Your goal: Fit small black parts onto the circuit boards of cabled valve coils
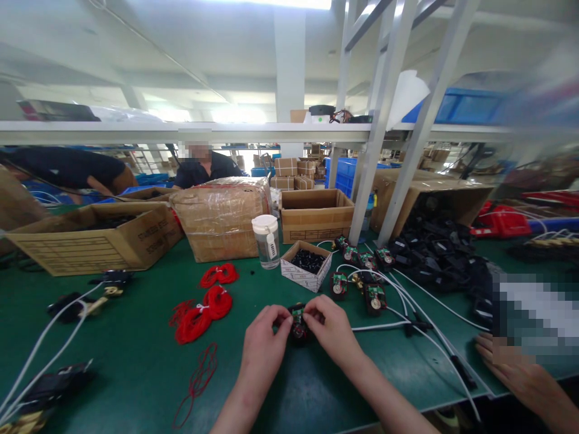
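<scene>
In front of me on the green table [136, 374] is a small black housing with a green circuit board [298, 316]. My left hand [268, 337] pinches its left side between thumb and fingertips. On the opposite side, my right hand [332, 330] has its thumb and fingers closed at the board's edge. Any small part or wire between the fingertips is too small to make out. A white cable [380, 327] runs rightward from near my right hand. Similar housings with bare boards [374, 298] lie to the right, with white cables attached.
Red wire bundles [217, 304] lie left of my hands. Behind stand a small box of black parts [307, 260], a lidded clear jug [268, 241] and cardboard boxes [221, 217]. Black housings [429, 256] pile up at right. Another person's hand [520, 367] rests at the right edge.
</scene>
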The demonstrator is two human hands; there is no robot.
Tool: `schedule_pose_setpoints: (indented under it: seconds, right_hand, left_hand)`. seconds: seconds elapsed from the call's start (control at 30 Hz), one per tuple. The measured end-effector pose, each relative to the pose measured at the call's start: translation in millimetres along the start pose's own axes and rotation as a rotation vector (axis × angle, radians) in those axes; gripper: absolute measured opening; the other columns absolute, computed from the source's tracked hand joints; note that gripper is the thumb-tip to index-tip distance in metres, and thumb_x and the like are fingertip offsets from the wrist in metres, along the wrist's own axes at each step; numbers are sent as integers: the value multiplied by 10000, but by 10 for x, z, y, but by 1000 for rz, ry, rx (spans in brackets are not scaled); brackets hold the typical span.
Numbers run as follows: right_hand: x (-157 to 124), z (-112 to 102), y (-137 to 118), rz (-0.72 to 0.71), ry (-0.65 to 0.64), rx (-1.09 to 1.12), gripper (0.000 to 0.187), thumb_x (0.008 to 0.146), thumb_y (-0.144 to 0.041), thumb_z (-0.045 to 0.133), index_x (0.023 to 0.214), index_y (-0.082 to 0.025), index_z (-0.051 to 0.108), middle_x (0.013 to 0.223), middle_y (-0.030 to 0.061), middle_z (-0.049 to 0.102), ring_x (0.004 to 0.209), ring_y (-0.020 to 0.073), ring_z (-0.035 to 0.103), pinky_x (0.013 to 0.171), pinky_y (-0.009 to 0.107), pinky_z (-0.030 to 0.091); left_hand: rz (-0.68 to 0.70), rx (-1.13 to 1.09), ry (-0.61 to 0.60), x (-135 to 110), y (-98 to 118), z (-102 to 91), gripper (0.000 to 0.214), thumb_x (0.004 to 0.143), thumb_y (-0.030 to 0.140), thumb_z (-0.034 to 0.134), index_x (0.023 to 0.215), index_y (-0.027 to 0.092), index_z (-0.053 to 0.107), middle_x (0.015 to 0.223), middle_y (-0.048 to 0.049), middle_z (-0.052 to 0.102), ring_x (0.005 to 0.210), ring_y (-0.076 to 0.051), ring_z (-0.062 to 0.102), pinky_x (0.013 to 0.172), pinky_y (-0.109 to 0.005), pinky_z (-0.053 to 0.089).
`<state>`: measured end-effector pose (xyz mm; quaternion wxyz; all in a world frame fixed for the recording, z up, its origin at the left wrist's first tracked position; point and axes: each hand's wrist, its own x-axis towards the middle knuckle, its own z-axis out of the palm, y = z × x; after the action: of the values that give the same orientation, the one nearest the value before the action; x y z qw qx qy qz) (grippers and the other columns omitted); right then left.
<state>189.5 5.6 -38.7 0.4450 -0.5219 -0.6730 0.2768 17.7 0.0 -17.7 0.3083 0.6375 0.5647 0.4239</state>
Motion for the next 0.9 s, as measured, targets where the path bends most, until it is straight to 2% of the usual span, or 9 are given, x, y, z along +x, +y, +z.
schedule_pose_setpoints:
  seconds: [0.33, 0.63, 0.9]
  right_hand:
    - [8, -12, -47, -46, 12, -76, 126, 874, -119, 570, 812, -214, 625, 830, -1, 558, 751, 151, 559, 695, 266, 428]
    - [9, 41, -60, -66, 36, -226, 151, 916, -112, 526, 838, -220, 599, 885, 26, 571, 846, 187, 575, 772, 295, 434]
    - [18, 87, 11, -96, 128, -291, 157, 901, -89, 536, 822, -219, 574, 885, 26, 568, 844, 193, 564, 771, 302, 430]
  left_hand:
    - [-8, 50, 1, 54, -40, 24, 89, 797, 286, 626, 745, 239, 680, 767, -5, 677, 763, -210, 613, 742, -300, 431]
    - [85, 129, 37, 86, -38, 73, 90, 828, 240, 620, 757, 249, 675, 778, -8, 645, 755, -205, 600, 716, -296, 413]
    - [95, 201, 25, 149, -59, 106, 118, 835, 246, 566, 764, 242, 660, 791, -2, 649, 746, -186, 620, 714, -294, 459]
